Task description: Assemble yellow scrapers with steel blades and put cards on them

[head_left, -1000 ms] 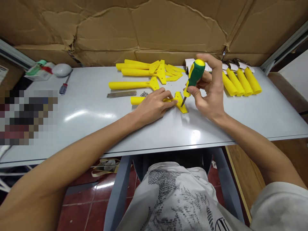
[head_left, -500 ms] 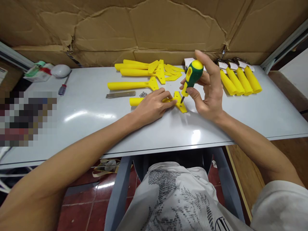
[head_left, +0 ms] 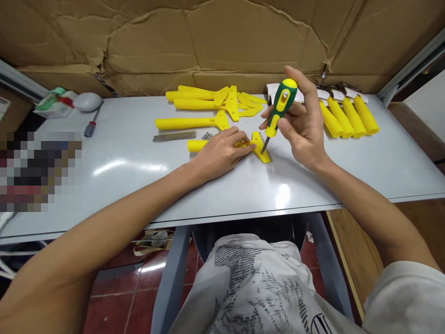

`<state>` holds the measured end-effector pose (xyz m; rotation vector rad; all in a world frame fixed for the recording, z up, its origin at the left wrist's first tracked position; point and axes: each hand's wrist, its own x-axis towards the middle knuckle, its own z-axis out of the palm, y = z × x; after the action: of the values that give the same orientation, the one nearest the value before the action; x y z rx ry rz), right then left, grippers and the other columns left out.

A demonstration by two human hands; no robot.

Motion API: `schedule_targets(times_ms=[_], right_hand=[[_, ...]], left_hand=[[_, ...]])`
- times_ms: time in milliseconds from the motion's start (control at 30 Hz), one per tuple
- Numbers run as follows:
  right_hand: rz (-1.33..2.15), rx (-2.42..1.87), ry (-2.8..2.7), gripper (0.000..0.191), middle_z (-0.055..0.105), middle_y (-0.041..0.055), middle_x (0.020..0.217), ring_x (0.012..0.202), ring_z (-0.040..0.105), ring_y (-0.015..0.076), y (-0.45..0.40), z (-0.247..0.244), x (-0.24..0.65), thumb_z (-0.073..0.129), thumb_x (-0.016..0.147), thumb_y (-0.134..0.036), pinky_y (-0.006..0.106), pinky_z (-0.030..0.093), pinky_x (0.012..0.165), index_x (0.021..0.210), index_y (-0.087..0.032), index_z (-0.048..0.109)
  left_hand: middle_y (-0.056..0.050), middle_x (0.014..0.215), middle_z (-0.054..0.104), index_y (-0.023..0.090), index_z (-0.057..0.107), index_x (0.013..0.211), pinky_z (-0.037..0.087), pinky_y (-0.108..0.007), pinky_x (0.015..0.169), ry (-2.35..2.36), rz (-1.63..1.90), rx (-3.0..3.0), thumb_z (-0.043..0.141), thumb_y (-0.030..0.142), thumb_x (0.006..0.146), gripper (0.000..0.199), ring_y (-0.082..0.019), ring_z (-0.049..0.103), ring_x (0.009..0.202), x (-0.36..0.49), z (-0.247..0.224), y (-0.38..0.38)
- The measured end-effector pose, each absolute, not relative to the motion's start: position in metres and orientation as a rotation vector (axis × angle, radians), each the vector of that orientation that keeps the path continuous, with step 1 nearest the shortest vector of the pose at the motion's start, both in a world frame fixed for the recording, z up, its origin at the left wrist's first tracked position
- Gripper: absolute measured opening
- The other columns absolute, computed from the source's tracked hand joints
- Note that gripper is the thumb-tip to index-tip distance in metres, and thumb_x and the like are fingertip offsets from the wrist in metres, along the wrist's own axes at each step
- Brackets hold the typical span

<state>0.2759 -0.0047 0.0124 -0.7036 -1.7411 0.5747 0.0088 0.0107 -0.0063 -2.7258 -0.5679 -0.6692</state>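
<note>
Under my left hand (head_left: 224, 150) lies a yellow plastic scraper (head_left: 261, 155), its handle pointing left and its wide head to the right. My left fingers press it against the table and close around its neck. My right hand (head_left: 306, 127) grips a green and yellow screwdriver (head_left: 283, 99) near the lower handle, with the index finger raised beside the top. The screwdriver stands tilted, its tip on a screw spot in the scraper head. A small pile of screws (head_left: 207, 136) sits just behind my left hand.
Behind are several yellow scraper handles (head_left: 194, 104) and loose yellow plates (head_left: 252, 111). A flat metal strip (head_left: 174, 137) lies left of the screws. Several scrapers with covered heads (head_left: 347, 118) stand in a row at right. Another screwdriver (head_left: 90, 129) lies far left; cardboard (head_left: 222, 41) lines the back.
My right hand has shifted slightly up and to the right, and its grip on the screwdriver has turned the handle. My left hand and the scraper stay almost where they were.
</note>
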Motion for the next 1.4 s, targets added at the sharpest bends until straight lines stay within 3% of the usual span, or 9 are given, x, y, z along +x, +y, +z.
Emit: schedule_targets(times_ms=[200,400,667,900,1133,1267,1400], right_hand=[[0.608,-0.631,-1.761,0.09,0.076,0.0104,0.14,0.124,0.08,0.0303,-0.001,0.012,0.277,0.056,0.108,-0.088,0.051,0.077,0.103,0.18,-0.04,0.033],[0.81,-0.764,-1.791,0.094,0.08,0.0087,0.135,0.123,0.082,0.0315,-0.011,0.032,0.283,0.073,0.099,-0.09,0.053,0.076,0.107,0.173,-0.041,0.043],[0.755,-0.815,-1.76,0.082,0.078,0.0064,0.133,0.12,0.084,0.0334,-0.017,0.04,0.28,0.079,0.097,-0.085,0.054,0.077,0.102,0.164,-0.046,0.052],[0.74,-0.884,-1.654,0.074,0.081,0.0049,0.126,0.115,0.086,0.0339,-0.026,0.039,0.271,0.079,0.099,-0.08,0.056,0.075,0.109,0.16,-0.044,0.057],[0.791,-0.791,-1.71,0.089,0.08,0.0062,0.135,0.128,0.082,0.0327,-0.02,0.034,0.277,0.077,0.097,-0.087,0.055,0.076,0.109,0.169,-0.044,0.048],[0.81,-0.748,-1.717,0.096,0.081,0.0064,0.13,0.124,0.083,0.0316,-0.017,0.037,0.281,0.079,0.097,-0.087,0.053,0.075,0.107,0.173,-0.041,0.045],[0.684,-0.81,-1.665,0.097,0.083,0.0058,0.122,0.114,0.083,0.0277,-0.01,0.041,0.292,0.081,0.097,-0.086,0.044,0.073,0.099,0.174,-0.041,0.045]], left_hand=[[-0.01,0.122,0.079,0.024,0.08,0.141,0.054,-0.037,0.082,-0.592,-0.597,-2.766,0.057,0.017,0.121,0.032,-0.026,0.069,0.11,0.008,-0.006,0.013],[-0.01,0.123,0.08,0.025,0.082,0.138,0.054,-0.038,0.084,-0.573,-0.606,-2.788,0.055,0.018,0.121,0.033,-0.026,0.069,0.109,0.007,-0.004,0.015],[-0.011,0.122,0.078,0.026,0.083,0.141,0.054,-0.038,0.084,-0.646,-0.578,-2.821,0.052,0.018,0.12,0.039,-0.027,0.068,0.111,0.007,-0.002,0.012],[-0.011,0.122,0.078,0.026,0.087,0.135,0.054,-0.04,0.084,-0.718,-0.647,-2.793,0.056,0.012,0.115,0.04,-0.028,0.067,0.106,0.009,-0.006,0.008],[-0.01,0.121,0.079,0.027,0.085,0.138,0.055,-0.038,0.083,-0.68,-0.593,-2.752,0.057,0.017,0.119,0.035,-0.027,0.067,0.106,0.008,-0.005,0.009],[-0.011,0.12,0.079,0.027,0.084,0.137,0.055,-0.038,0.083,-0.677,-0.591,-2.761,0.055,0.017,0.119,0.036,-0.027,0.068,0.107,0.007,-0.005,0.01],[-0.011,0.121,0.08,0.027,0.084,0.138,0.055,-0.039,0.083,-0.642,-0.613,-2.781,0.057,0.018,0.119,0.034,-0.027,0.069,0.109,0.007,-0.005,0.011]])
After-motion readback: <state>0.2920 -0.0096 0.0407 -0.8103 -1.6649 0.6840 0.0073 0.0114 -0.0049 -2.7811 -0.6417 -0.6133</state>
